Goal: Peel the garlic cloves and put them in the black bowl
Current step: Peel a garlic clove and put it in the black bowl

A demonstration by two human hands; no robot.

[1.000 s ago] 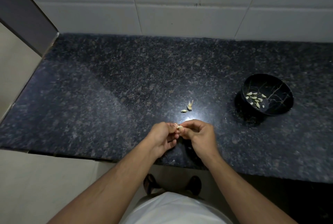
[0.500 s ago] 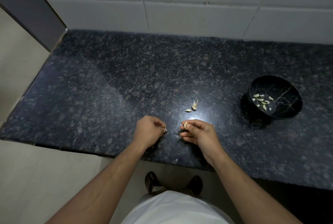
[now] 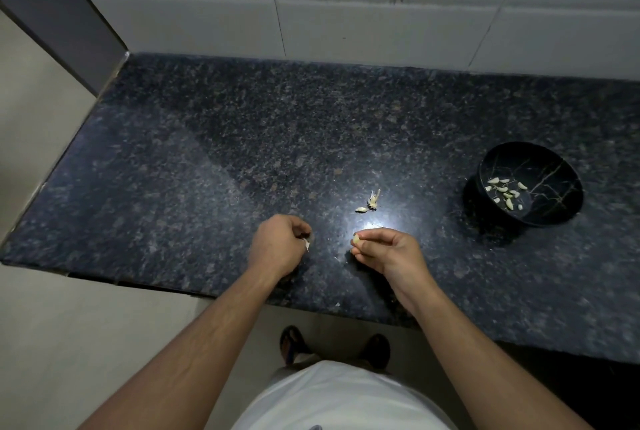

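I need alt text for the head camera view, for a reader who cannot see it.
A person's right hand pinches a garlic clove over a dark granite counter, while the left hand holds a scrap of skin. A black bowl with peeled cloves stands to the right; the garlic stem lies ahead.

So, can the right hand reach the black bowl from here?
Probably yes: the right hand, pinching a pale garlic clove, has only bare dark granite counter between it and the round black bowl.
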